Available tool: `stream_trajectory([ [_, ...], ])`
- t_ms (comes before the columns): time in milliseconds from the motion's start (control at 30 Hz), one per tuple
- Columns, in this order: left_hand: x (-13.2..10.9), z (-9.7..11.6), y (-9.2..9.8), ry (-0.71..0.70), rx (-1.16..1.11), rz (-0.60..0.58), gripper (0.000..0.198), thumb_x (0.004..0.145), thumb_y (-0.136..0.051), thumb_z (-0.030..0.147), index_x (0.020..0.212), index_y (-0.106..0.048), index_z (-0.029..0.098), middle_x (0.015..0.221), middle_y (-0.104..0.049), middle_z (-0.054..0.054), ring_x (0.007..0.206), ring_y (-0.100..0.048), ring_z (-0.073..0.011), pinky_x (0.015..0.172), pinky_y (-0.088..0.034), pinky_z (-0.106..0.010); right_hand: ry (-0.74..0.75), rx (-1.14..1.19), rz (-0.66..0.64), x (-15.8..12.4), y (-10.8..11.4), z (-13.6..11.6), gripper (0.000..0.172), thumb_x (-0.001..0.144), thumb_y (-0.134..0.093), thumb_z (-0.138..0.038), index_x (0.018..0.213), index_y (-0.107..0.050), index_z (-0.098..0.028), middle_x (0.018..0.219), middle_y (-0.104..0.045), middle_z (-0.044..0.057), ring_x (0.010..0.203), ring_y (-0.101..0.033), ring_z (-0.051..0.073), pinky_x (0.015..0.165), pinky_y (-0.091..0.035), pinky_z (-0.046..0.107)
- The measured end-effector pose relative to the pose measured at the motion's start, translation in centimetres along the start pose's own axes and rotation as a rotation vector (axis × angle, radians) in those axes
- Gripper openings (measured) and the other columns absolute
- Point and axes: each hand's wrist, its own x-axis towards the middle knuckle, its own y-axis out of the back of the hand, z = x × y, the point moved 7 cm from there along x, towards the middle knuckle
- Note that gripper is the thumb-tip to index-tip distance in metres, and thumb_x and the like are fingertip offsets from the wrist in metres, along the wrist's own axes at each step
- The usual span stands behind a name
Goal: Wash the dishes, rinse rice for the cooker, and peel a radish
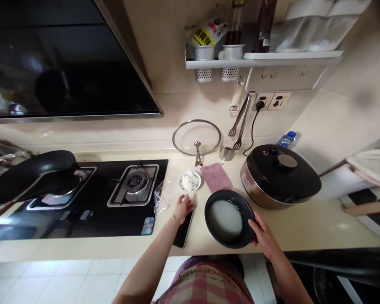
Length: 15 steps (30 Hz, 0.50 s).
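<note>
My right hand (262, 232) grips the rim of a black bowl (211, 226) at its right side, thumb on the edge. Inside lies a whitish, cloudy content (227, 218); I cannot tell whether it is grains under water or liquid alone. My left hand (183, 207) holds nothing, its fingers apart and slightly bent. It is over a dark flat device (184, 231), just below a small white bowl (180, 182) of white, crumbly food (189, 180). A pink cloth (216, 177) lies behind the black bowl.
A black-lidded electric cooker (280, 175) stands right of the bowl. On the left are a gas hob (120, 228) and a black wok (44, 164). Crumpled clear plastic (161, 200) lies beside the hob. A glass lid (190, 134) leans on the wall; a shelf (262, 62) hangs above.
</note>
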Motion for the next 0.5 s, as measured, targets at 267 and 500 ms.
stream_trajectory([
  [267, 4.7, 3.1, -1.6, -0.005, -0.152, -0.015, 0.039, 0.082, -0.054, 0.007, 0.12, -0.046, 0.008, 0.088, -0.066, -0.011, 0.073, -0.067, -0.0194, 0.068, -0.057, -0.03, 0.127, -0.289, 0.013, 3.4, 3.3, -1.6, 0.06, 0.071, -0.063, -0.056, 0.118, -0.056, -0.019, 0.113, -0.064, 0.011, 0.09, -0.064, 0.024, 0.072, -0.055, 0.035],
  [500, -0.5, 3.4, -3.0, -0.158, -0.183, -0.055, 0.06, 0.068, -0.062, 0.004, 0.123, -0.046, 0.022, 0.109, -0.064, -0.008, 0.082, -0.067, -0.0184, 0.068, -0.058, -0.028, 0.396, -0.352, -0.063, 3.2, 1.1, -8.9, 0.043, 0.081, -0.056, -0.047, 0.114, -0.06, -0.021, 0.118, -0.063, 0.011, 0.105, -0.06, 0.025, 0.092, -0.048, 0.038],
])
